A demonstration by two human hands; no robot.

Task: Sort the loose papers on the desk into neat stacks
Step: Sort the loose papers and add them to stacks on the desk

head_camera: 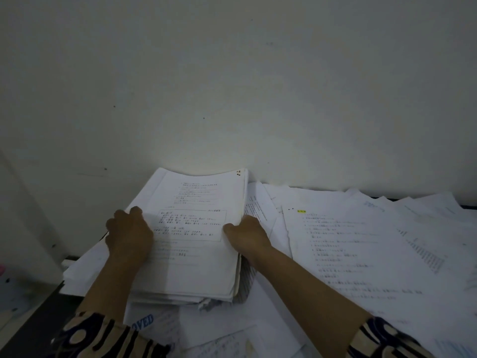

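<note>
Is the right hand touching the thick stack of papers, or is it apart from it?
Touching. The head view shows the right hand gripping the right edge of the thick paper stack, thumb lying on the top sheet.

There is one view only, a wide-angle camera worn on the person's head, so no second view shares the scene. It looks forward and slightly down across the desk toward the pale wall (232, 73), which fills the upper half. The paper stack (196, 228) sits close below the wall at lower centre, near the lens; both forearms enter from the bottom edge.
</note>
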